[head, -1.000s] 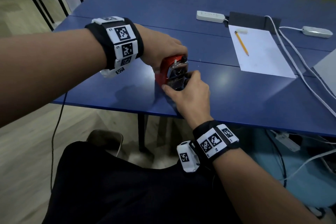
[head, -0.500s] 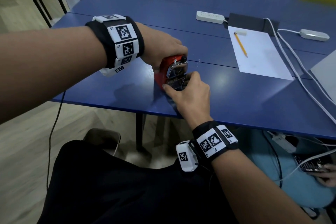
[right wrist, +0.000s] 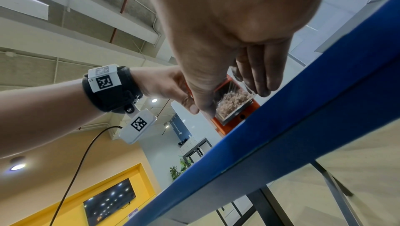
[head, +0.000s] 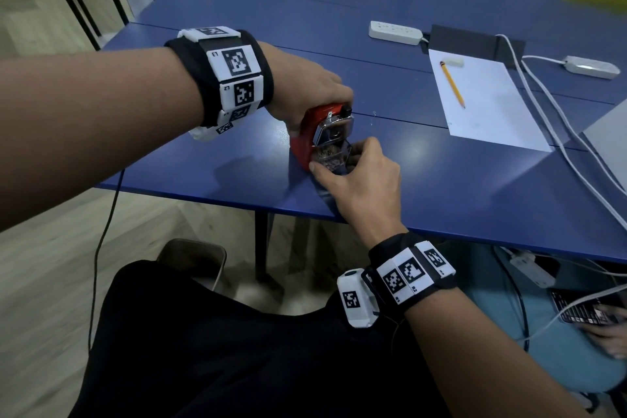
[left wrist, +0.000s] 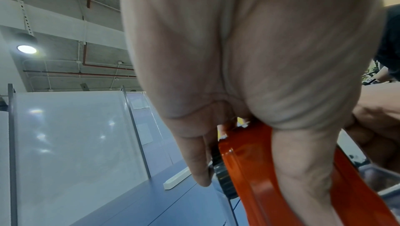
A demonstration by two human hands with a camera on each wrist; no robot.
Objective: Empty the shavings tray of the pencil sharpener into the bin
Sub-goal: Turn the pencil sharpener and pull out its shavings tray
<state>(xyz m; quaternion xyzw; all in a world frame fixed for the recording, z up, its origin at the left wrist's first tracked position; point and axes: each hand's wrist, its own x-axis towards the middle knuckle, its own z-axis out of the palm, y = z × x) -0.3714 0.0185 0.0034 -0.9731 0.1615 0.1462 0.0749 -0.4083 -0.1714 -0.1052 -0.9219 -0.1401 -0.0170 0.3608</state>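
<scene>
A red pencil sharpener (head: 307,136) with a metal front stands near the front edge of the blue table (head: 475,187). My left hand (head: 305,92) grips its body from above and behind; in the left wrist view the thumb and fingers (left wrist: 197,157) straddle the sharpener (left wrist: 259,169). My right hand (head: 359,173) pinches the clear shavings tray (head: 334,158) between thumb and fingers. The tray (right wrist: 232,103) holds brown shavings and sticks partly out of the red body (right wrist: 236,121). No bin shows in any view.
A white sheet (head: 485,105) with a yellow pencil (head: 453,85) and an eraser (head: 453,62) lies at the right. Behind are a white power strip (head: 395,32), a black box (head: 475,42) and white cables (head: 556,132). Another person's hand with a phone (head: 590,316) is under the table.
The clear tray has come a little way out of the sharpener toward me in my right hand. My left hand still grips the red body in place.
</scene>
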